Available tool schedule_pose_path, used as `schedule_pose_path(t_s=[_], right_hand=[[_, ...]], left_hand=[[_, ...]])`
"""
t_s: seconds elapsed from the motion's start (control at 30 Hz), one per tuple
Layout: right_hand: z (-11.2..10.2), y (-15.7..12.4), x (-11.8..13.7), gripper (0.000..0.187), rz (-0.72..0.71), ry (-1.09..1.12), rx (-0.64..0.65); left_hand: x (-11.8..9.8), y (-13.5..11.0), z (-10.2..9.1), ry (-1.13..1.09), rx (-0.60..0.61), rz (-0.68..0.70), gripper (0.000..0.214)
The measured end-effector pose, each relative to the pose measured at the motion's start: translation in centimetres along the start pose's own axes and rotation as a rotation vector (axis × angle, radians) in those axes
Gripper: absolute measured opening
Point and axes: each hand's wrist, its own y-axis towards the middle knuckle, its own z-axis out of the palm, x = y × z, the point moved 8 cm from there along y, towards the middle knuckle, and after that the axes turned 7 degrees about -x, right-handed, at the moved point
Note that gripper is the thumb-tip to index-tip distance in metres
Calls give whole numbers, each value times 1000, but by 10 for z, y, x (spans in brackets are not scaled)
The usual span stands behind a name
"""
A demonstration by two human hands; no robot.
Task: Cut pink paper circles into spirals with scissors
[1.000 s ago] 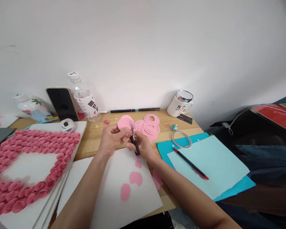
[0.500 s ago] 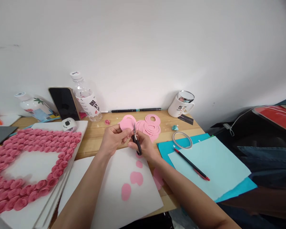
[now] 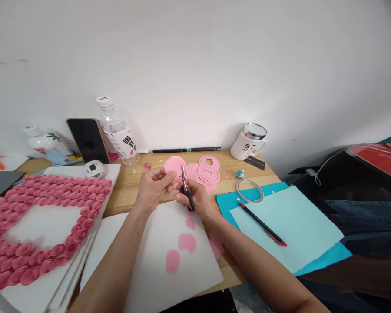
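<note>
My left hand [image 3: 153,186] pinches a round pink paper disc [image 3: 174,166] and holds it up over the desk. My right hand [image 3: 197,199] grips small black-handled scissors [image 3: 186,188], whose blades point up into the disc's right edge. Just behind lies a pile of pink paper rings and circles [image 3: 206,171]. Pink paper scraps [image 3: 185,242] rest on the white sheet [image 3: 156,261] under my hands.
A white board covered with pink paper roses [image 3: 35,221] fills the left. A bottle [image 3: 117,130], phone [image 3: 88,140], small white device [image 3: 94,168] and mug [image 3: 249,142] stand at the back. Blue paper sheets [image 3: 289,226], a red pen [image 3: 262,224] and a tape ring [image 3: 249,191] lie right.
The scissors and disc have shifted slightly as the blades work along the disc's edge. The hands stay in the same place.
</note>
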Motion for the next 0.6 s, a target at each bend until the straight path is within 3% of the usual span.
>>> schedule_pose_path(t_s=[0.33, 0.6], right_hand=[[2, -1, -4, 32, 44, 12, -4], [4, 0, -6, 40, 33, -24, 31]], left_hand=[[-6, -1, -2, -94, -60, 14, 25], [-4, -2, 4, -48, -11, 27, 24]])
